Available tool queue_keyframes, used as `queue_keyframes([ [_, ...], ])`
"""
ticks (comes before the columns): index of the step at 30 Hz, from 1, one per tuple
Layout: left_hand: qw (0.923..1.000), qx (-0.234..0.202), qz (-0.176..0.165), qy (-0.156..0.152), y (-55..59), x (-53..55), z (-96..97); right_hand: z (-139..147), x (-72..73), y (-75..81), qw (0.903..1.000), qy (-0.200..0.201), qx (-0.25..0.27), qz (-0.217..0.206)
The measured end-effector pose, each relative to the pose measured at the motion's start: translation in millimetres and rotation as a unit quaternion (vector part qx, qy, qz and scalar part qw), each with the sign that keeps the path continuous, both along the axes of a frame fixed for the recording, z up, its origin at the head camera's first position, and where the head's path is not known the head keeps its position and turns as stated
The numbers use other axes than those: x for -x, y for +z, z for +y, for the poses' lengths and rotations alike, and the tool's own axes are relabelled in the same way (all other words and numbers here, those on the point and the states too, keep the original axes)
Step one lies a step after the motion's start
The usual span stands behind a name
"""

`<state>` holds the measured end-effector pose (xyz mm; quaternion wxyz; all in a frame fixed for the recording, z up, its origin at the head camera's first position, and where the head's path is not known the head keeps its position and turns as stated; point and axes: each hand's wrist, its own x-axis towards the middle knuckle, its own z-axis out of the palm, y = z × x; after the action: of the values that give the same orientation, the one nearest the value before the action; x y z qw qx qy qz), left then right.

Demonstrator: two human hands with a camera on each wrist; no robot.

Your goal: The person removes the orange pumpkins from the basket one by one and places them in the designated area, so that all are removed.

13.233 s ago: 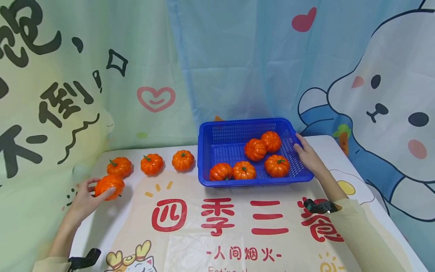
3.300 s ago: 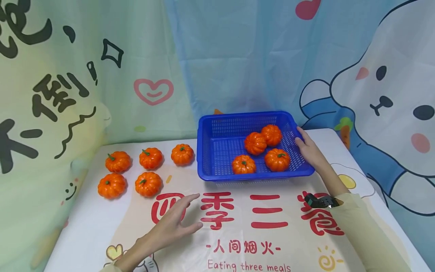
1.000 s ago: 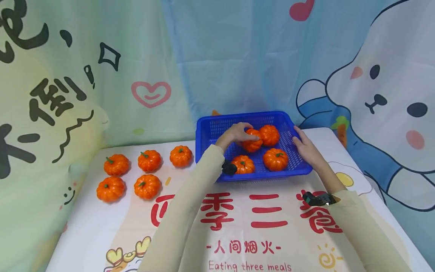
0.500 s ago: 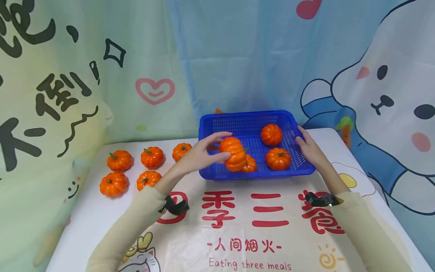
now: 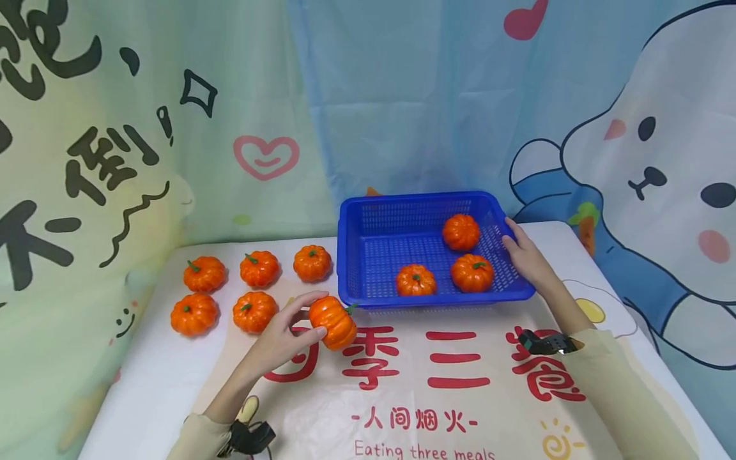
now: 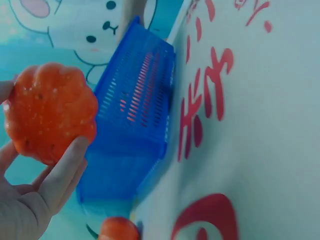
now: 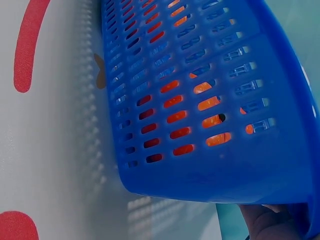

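My left hand (image 5: 287, 332) holds an orange pumpkin (image 5: 333, 322) between thumb and fingers, its green stem pointing right. In the left wrist view, the underside of this pumpkin (image 6: 50, 112) faces the camera, raised above the table. At the right end of the blue plastic basket (image 5: 368, 300), my right hand (image 5: 529, 259) grips the rim; in the right wrist view part of the hand (image 7: 270, 222) shows beneath that rim. Inside the basket lie three pumpkins: one at the back right (image 5: 460, 232), one at the front right (image 5: 472, 273) and one near the front middle (image 5: 416, 280).
Left of the basket, several pumpkins stand on the table in two rows: the back row ends with a pumpkin (image 5: 312, 263) beside the basket, the front row with a pumpkin (image 5: 255, 312) near my left hand. A printed curtain (image 5: 402, 96) hangs behind the table.
My left hand has lifted a pumpkin out of the basket and carried it left and toward me over the table. Earlier, other pumpkins went from basket to table. My right hand stays at the rim.
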<state>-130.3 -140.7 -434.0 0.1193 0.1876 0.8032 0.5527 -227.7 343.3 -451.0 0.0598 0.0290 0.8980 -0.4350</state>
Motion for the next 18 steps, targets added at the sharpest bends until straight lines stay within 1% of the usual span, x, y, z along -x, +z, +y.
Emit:
queue_keyframes([
  [3,0.9997,0.007,-0.014,0.019,-5.4,-5.5,-6.4,1,0.5,-1.0,1.0000,0.002,0.004,0.002],
  [5,0.9993,0.011,-0.021,0.028,-7.0,-6.5,-10.4,1,1.1,-0.9,1.0000,0.002,0.003,0.001],
  [7,0.9991,0.015,-0.019,0.035,-7.9,-6.3,-14.4,1,1.4,-0.3,1.0000,0.001,0.000,0.002],
  [10,0.9987,0.024,-0.005,0.044,-8.4,-4.3,-20.1,1,1.8,1.0,1.0000,0.001,0.001,0.006],
  [13,0.9976,0.044,0.010,0.052,-9.5,-2.9,-26.0,0,1.5,1.8,1.0000,0.001,0.005,0.006],
  [18,0.9944,0.082,0.034,0.058,-12.2,-5.7,-34.5,0,0.2,1.4,1.0000,0.003,0.004,0.001],
])
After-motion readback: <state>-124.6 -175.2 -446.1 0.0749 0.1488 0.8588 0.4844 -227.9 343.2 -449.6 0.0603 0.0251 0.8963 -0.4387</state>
